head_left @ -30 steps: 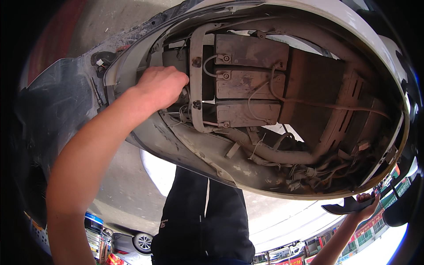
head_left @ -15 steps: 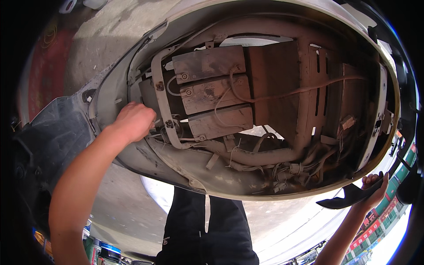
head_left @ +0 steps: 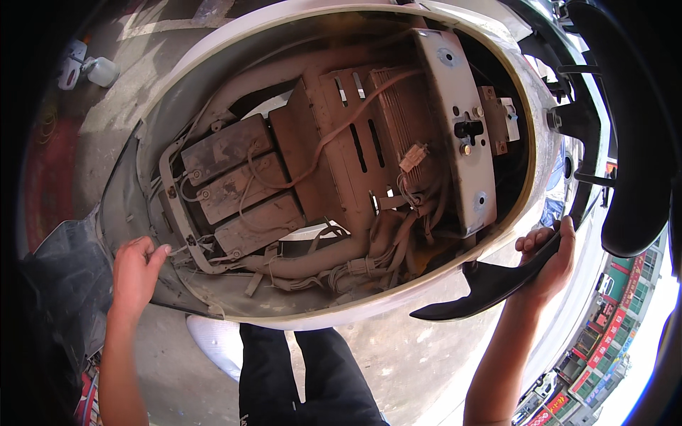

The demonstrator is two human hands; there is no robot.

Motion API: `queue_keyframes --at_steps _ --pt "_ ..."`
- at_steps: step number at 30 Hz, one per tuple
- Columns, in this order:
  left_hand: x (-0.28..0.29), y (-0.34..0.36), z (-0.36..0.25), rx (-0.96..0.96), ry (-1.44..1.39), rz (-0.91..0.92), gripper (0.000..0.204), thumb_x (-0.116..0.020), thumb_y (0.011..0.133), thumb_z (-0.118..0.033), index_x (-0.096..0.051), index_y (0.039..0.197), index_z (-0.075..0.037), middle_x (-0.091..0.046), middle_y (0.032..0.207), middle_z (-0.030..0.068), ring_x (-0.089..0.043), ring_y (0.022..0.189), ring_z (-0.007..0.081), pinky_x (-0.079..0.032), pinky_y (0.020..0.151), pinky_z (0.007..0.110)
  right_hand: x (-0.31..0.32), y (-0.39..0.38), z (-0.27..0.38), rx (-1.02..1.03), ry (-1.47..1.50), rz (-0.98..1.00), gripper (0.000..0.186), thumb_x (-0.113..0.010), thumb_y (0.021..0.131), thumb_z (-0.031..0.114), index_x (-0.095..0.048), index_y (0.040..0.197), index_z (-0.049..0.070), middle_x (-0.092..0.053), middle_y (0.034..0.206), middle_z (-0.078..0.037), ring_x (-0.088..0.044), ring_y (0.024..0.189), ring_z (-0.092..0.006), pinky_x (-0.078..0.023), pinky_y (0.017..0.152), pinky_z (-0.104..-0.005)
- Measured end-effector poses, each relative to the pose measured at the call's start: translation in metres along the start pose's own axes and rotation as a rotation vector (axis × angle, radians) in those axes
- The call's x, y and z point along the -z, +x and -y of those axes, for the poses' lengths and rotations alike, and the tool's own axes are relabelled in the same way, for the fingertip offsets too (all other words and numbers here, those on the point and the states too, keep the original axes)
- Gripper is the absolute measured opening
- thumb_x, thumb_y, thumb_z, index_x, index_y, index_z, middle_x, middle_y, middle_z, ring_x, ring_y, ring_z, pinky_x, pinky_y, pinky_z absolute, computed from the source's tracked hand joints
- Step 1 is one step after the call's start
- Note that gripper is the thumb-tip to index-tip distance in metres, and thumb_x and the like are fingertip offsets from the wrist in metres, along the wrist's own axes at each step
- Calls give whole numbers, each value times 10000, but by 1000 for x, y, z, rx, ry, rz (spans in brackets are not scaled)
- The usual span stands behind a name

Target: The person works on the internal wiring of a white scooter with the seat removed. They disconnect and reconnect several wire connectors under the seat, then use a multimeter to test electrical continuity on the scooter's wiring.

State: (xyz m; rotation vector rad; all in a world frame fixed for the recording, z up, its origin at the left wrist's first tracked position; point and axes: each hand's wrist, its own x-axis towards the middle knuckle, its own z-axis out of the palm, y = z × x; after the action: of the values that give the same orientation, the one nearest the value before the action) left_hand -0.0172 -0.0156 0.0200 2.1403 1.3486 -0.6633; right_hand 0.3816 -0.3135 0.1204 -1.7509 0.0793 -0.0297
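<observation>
I note the compartment (head_left: 227, 92) uncovered, three batteries (head_left: 231, 193) seated, right grip (head_left: 554, 271) clasping the black handle (head_left: 490, 285), left grip's (head_left: 136, 273) hold indeterminable.

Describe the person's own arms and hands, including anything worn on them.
The left hand and right hand are both bare, without gloves. No sleeve covers the visible part of the left forearm or right forearm, and no watch or bracelet shows on either wrist. The upper arms are out of view.
</observation>
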Motion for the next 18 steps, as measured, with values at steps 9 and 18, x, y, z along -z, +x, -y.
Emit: queue_keyframes --at_steps 9,18 --pt "-67 -14 25 57 -526 -454 446 -572 849 84 -561 1264 -81 -632 965 64 -558 788 163 -479 763 308 2 3 -3 22 33 15 263 -581 962 212 -477 796 37 -492 590 -92 -514 482 -168 -463 480 -302" --pt "-58 -9 13 290 -304 -347 152 -620 980 -155 -633 998 -5 -642 900 73 -542 751 134 -472 745 279 7 4 1 38 9 57 269 -574 966 251 -479 814 50 -502 602 -88 -518 491 -164 -457 493 -306"
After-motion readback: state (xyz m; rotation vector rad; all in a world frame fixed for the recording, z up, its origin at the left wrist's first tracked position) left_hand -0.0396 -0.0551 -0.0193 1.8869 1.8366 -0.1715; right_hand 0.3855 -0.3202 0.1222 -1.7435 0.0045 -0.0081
